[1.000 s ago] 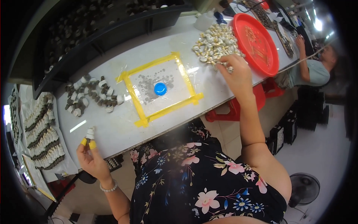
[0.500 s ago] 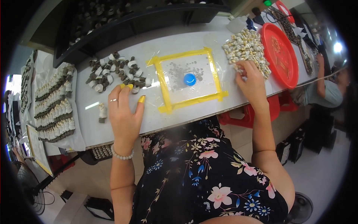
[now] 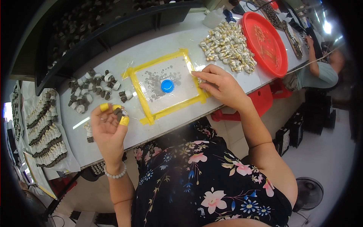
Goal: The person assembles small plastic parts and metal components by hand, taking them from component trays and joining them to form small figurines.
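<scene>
My left hand [image 3: 109, 130], with yellow covers on its fingertips, pinches a small dark-and-white piece [image 3: 119, 112] above the near left of the table. Between the thumb and forefinger of my right hand [image 3: 227, 89] is a small whitish piece [image 3: 201, 80], mostly hidden by the fingers. That hand hovers at the right side of a yellow tape frame [image 3: 145, 108]. Inside the frame, a round blue cap [image 3: 167, 86] sits among grey spots. Loose dark-and-white pieces [image 3: 89, 90] lie left of it; whitish-yellow pieces [image 3: 228, 45] are heaped beyond my right hand. One joined piece [image 3: 89, 130] stands beside my left hand.
Rows of joined pieces [image 3: 48, 130] line a white sheet at the left. A black rack [image 3: 113, 43] runs along the back. At the right are a red oval tray [image 3: 278, 62], a red stool [image 3: 261, 100] and another person [image 3: 327, 70]. A fan [image 3: 308, 193] stands on the floor.
My left hand has lifted a dark-and-white piece from the loose pile and turned palm up. My right hand has left the whitish heap and come to the tape frame with a piece. The view has shifted.
</scene>
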A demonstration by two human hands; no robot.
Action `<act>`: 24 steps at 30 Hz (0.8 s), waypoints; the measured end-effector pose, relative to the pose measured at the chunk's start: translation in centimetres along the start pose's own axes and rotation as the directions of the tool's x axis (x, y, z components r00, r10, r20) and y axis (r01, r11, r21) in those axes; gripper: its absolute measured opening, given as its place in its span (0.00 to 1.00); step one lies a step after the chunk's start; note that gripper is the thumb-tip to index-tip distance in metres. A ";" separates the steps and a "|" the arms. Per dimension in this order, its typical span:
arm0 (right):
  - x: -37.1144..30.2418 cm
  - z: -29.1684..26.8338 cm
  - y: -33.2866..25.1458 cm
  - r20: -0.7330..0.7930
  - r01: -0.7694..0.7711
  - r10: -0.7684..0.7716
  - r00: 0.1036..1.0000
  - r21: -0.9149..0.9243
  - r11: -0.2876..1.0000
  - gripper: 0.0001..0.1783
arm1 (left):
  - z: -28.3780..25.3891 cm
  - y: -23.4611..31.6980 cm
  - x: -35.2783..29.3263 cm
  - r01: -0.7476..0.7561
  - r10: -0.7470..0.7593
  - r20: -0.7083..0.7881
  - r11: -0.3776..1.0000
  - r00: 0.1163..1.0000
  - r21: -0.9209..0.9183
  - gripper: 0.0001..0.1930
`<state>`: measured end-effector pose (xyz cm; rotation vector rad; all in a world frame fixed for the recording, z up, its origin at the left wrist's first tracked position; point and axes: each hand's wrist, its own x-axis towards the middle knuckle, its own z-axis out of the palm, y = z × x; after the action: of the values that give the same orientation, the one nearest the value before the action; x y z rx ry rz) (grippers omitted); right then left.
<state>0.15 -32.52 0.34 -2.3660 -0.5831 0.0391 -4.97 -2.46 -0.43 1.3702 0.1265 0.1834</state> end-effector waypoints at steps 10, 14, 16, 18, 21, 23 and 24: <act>0.5 1.4 -1.5 -0.028 -0.047 0.055 0.998 0.233 0.971 0.18 | 3.4 -2.0 -1.1 0.297 -0.220 0.264 0.905 0.939 -0.304 0.19; 0.1 1.3 0.2 -0.031 0.023 -0.020 0.999 0.113 0.993 0.18 | 3.4 -3.0 -1.1 0.292 -0.218 0.250 0.905 0.943 -0.310 0.18; 0.0 1.1 -0.2 -0.057 0.036 -0.032 0.998 0.066 0.997 0.18 | 3.4 -2.9 -1.2 0.287 -0.220 0.242 0.911 0.945 -0.295 0.18; -0.2 0.8 -0.2 -0.081 0.048 -0.047 0.996 0.018 0.999 0.17 | 3.5 -2.8 -1.3 0.283 -0.221 0.234 0.917 0.947 -0.281 0.17; -0.2 0.8 -0.1 -0.050 0.059 -0.062 0.997 -0.048 0.997 0.17 | 3.3 -3.1 -1.3 0.251 -0.189 0.231 0.928 0.954 -0.275 0.17; 0.2 0.8 -0.6 -0.058 0.003 -0.002 0.998 0.023 1.000 0.16 | 3.3 -3.5 -1.3 0.205 -0.132 0.237 0.926 0.962 -0.318 0.16; 0.5 0.9 -1.0 -0.057 0.005 -0.004 0.998 0.024 1.000 0.16 | 3.3 -3.3 -1.3 0.204 -0.132 0.235 0.926 0.963 -0.318 0.16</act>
<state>0.00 -31.09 0.39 -2.3344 -0.5576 -0.0230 -5.38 -6.49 -3.10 1.0190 0.0331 -0.0837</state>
